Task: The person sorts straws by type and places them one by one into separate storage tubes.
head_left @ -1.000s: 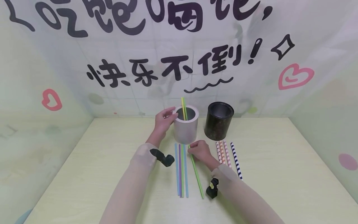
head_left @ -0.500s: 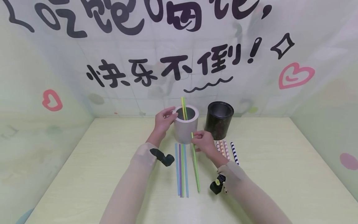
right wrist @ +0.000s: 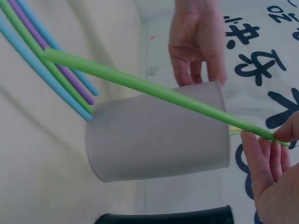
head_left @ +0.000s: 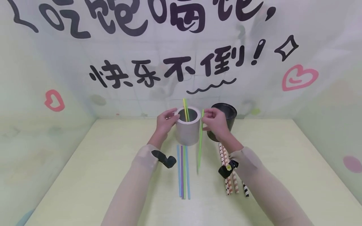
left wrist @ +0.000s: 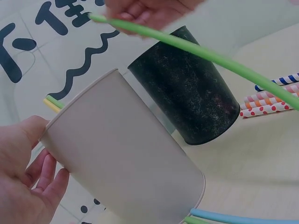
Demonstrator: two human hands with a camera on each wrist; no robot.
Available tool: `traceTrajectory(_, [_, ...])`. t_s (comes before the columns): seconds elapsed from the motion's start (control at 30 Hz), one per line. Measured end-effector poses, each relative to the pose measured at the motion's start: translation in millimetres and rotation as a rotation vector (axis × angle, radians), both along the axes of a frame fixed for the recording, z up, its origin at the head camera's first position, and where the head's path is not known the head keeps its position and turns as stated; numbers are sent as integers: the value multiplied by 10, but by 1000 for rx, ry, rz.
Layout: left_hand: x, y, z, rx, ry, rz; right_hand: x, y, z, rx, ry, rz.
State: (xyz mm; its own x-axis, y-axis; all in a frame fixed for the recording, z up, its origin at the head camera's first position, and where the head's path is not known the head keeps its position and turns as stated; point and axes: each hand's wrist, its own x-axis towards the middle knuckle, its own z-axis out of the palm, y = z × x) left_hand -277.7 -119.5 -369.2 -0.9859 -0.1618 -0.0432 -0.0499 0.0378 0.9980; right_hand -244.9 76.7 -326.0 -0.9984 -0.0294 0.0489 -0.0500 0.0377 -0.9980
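Hands: left hand [head_left: 167, 120] holds the pale can [head_left: 187, 133] at the left of its rim; right hand [head_left: 216, 121] pinches a green straw [head_left: 200, 141] near its top
Green straw: just right of the pale can, outside it, lower end nearer
Change: within the last second it has risen from the tabletop [head_left: 93, 175] to about rim height, so this straw seems picked up but not placed
Plain straws [head_left: 184, 175]: four, lying near side of the pale can
Black can [head_left: 232, 119]: far right, partly hidden by the right hand
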Motion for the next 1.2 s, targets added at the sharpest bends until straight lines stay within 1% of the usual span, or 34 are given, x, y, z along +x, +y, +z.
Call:
traceTrajectory(0.13, [-7, 23, 12, -11, -9, 2, -126, 23, 283, -39, 85, -2])
traceTrajectory(0.27, [-16, 22, 13, -22, -5, 7, -287, -9, 500, -66, 171, -34])
traceTrajectory(0.4, [-23, 15, 6, -20, 1, 1, -435, -65, 646, -92, 204, -76])
traceTrajectory(0.6, [-12, 24, 16, -14, 0, -8, -588, -142, 832, -136, 242, -115])
traceTrajectory(0.7, [-1, 21, 23, -11, 2, -3, -641, -181, 888, -118, 270, -121])
traceTrajectory(0.83, [2, 19, 23, -9, 4, -1, -686, -206, 887, -75, 295, -124])
traceTrajectory(1.03, [-8, 10, 16, -8, 6, 8, -730, -215, 872, -87, 292, -142])
traceTrajectory(1.2, [-13, 5, 11, -7, 6, 6, -767, -204, 901, -80, 275, -145])
